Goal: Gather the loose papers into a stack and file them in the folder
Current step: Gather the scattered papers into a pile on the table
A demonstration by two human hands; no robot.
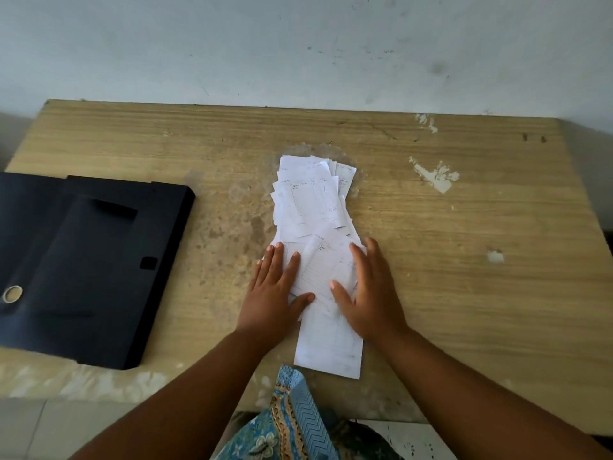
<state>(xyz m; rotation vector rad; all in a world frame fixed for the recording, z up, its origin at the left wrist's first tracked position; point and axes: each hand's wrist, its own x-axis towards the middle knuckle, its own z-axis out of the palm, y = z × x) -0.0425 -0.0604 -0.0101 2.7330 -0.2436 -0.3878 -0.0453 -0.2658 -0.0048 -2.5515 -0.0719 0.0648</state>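
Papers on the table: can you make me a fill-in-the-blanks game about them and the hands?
1. Both hands lie flat on the loose ____, left hand and right hand.
2. The black folder lies on the ____ side of the table.
3. The papers are white, and the folder is ____.
4. No paper is in the folder yet; they all lie on the ____.

Missing words: papers, left, black, table
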